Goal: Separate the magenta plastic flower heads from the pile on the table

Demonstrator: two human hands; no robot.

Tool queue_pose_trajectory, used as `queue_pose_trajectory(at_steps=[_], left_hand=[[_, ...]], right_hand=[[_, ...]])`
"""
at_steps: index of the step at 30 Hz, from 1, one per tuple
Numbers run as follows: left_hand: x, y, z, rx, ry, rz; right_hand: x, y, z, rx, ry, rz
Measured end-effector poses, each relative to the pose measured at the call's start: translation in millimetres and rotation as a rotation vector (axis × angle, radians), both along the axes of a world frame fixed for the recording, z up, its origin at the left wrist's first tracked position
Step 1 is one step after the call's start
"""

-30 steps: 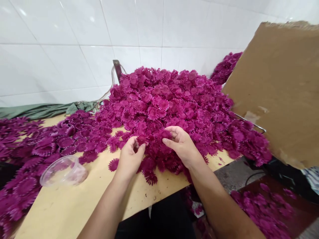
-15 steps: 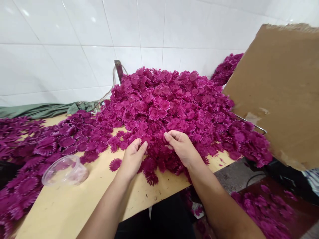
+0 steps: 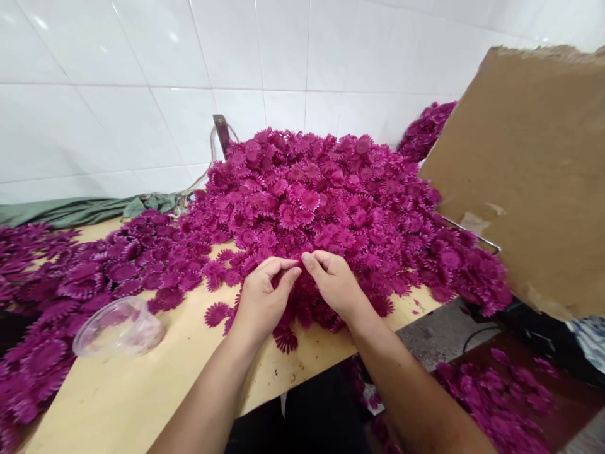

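A large heap of magenta artificial flower heads [image 3: 307, 202] fills the middle of the table, right in front of my hands. At its near edge my left hand [image 3: 267, 293] is closed, thumb and fingers bent toward each other. My right hand [image 3: 333, 284] makes a pinch, its fingertips meeting those of the left. Whatever lies between the fingertips is too small to make out against the magenta behind. Loose flower heads lie under and around both hands, including one flower head [image 3: 216, 314] on the bare tabletop left of my left hand.
A clear plastic tub [image 3: 118, 328] stands on the yellowish table [image 3: 142, 397] at left. More magenta flowers [image 3: 70, 302] spread along the left side. A big cardboard sheet [image 3: 529, 176] leans at right. Flowers [image 3: 501, 397] also lie below the table. White tiles [image 3: 165, 50] line the back.
My hands have come together: the left moved right and the right moved left, so the fingertips now meet. The whole view has shifted slightly.
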State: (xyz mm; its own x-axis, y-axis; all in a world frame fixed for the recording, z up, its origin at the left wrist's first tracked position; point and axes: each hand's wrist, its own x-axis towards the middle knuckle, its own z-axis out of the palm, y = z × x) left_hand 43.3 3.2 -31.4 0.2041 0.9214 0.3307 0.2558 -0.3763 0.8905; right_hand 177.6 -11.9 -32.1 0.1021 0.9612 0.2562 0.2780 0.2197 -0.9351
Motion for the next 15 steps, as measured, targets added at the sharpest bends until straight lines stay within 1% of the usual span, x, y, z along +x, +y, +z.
queue_pose_trajectory(at_steps=[2,4,6,8,10,12,14,15], left_hand=[[3,3,0.3,-0.083,-0.109,0.048],[5,5,-1.3,-0.154,-0.269,0.096],[8,6,-2.3,-0.203,-0.437,0.121],[12,7,-1.1,-0.256,-0.573,0.129],[13,11,2.3,-0.318,-0.658,0.135],[11,18,6.3,-0.349,-0.722,0.216],[6,29,8.6,-0.313,-0.751,0.338],[3,34,8.4,-0.278,-0.719,0.373]], right_hand=[[-2,-3,0.5,-0.018,0.078,0.090],[-5,-6,1.2,-0.047,0.133,0.185],[-7,-8,2.4,-0.062,0.148,0.233],[-8,-10,4.1,-0.056,0.145,0.231],[-7,-14,6.0,-0.061,0.120,0.202],[-4,-18,7.4,-0.089,0.086,0.194],[1,-23,7.3,-0.097,0.072,0.204],[3,-24,6.6,-0.085,0.078,0.202]])
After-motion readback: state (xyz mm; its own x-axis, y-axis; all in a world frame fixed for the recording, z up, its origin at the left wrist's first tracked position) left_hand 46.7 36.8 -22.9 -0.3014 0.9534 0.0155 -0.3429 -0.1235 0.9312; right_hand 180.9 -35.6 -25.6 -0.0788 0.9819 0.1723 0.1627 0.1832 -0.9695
